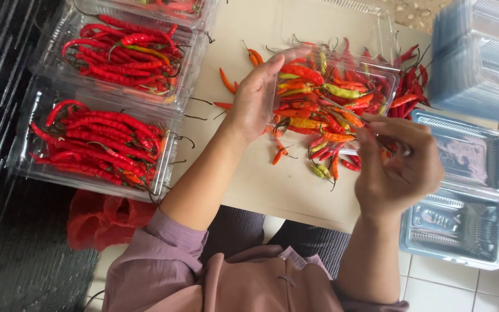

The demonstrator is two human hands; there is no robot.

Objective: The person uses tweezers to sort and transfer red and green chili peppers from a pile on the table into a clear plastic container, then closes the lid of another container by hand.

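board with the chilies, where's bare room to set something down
Free: the strip of board above the left hand, between the filled clear trays and the open chili container; also the near edge between the forearms. Crowded: around the loose chilies under both hands, right hand included.

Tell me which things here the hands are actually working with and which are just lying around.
In use:
left hand on the mixed chilli pile
mixed chilli pile
right hand pinching a chilli stem

Lying about:
two filled clear trays
open empty tray
stack of empty trays
red mesh bag
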